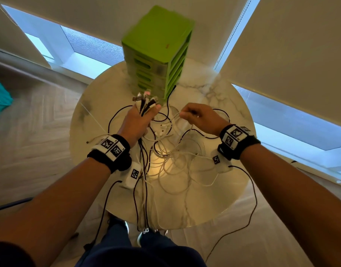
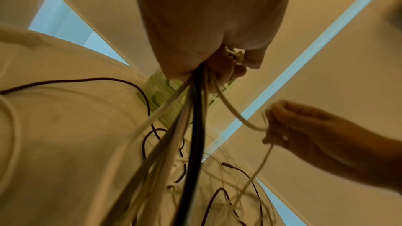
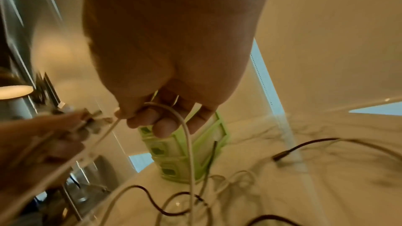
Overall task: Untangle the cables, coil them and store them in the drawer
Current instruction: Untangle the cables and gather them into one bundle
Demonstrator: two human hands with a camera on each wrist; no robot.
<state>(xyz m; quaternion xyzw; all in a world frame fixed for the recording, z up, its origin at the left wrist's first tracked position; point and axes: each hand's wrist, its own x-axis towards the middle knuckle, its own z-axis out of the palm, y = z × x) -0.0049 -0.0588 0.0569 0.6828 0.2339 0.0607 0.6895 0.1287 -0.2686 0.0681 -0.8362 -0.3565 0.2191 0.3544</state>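
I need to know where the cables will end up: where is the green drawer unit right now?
In the head view the green drawer unit stands at the far edge of the round marble table, just beyond the left hand.

The round white marble-look tabletop (image 1: 219, 105) under my arms is glossy, grey-veined, and throws back a warm lamp glare. At its far side, the green plastic drawer tower (image 1: 160, 51) has a smooth frame and cloudy, translucent drawer fronts. In my left grip (image 1: 138, 120), the bundle of black and white cables (image 1: 146, 105) looks mixed: smooth white rubbery jackets, dark braided cloth sheaths, shiny metal plug tips. The pale wooden herringbone floor (image 1: 36, 132) looks matt.
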